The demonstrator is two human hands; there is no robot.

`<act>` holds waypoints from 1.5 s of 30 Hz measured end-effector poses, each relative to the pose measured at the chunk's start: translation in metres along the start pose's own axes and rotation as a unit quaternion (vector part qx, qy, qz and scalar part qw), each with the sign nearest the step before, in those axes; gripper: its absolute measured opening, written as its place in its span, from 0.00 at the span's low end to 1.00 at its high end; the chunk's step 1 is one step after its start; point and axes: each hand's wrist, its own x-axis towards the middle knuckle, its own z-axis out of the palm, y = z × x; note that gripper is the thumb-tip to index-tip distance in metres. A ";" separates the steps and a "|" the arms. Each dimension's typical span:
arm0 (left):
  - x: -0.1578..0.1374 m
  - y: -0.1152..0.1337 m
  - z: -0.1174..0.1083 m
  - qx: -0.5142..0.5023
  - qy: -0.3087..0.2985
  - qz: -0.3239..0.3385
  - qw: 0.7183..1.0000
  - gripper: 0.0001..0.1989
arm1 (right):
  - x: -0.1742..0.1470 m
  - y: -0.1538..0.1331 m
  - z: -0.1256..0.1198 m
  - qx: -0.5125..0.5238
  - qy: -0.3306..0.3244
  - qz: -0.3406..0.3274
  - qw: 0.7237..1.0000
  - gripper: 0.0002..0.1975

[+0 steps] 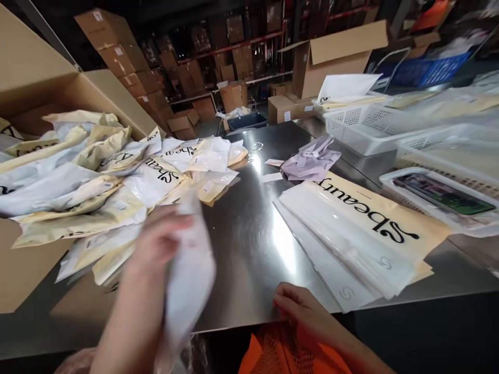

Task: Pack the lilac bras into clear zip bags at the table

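Note:
My left hand, smeared by motion, grips a whitish plastic bag that hangs down over the table's front edge. Behind it lies a heap of filled white and cream mailing bags with black lettering. My right hand is curled closed by the front edge, with nothing visible in its fingers. To the right of that hand is a stack of flat clear and white bags, partly over cream mailing bags printed "beauty". A folded lilac garment with paper tags lies farther back.
Steel table spans the front. A large open carton stands at left. White plastic baskets are at right, one carrying a phone. Behind stand stacked cartons, shelving and a blue crate.

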 end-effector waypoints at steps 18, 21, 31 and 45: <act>-0.097 -0.169 0.013 0.742 -0.345 0.198 0.540 0.26 | -0.025 0.020 -0.041 -0.053 0.024 0.051 0.997 0.28; -0.093 -0.177 0.001 0.717 -0.375 0.243 0.535 0.23 | -0.013 0.006 -0.025 -0.077 -0.007 0.018 0.997 0.26; -0.077 -0.139 0.031 0.663 -0.452 0.189 0.566 0.15 | -0.011 0.001 -0.008 -0.106 0.016 -0.018 0.994 0.20; -0.016 -0.018 0.066 0.591 -0.207 0.197 0.755 0.16 | 0.052 0.004 0.033 0.104 0.148 -0.017 0.983 0.54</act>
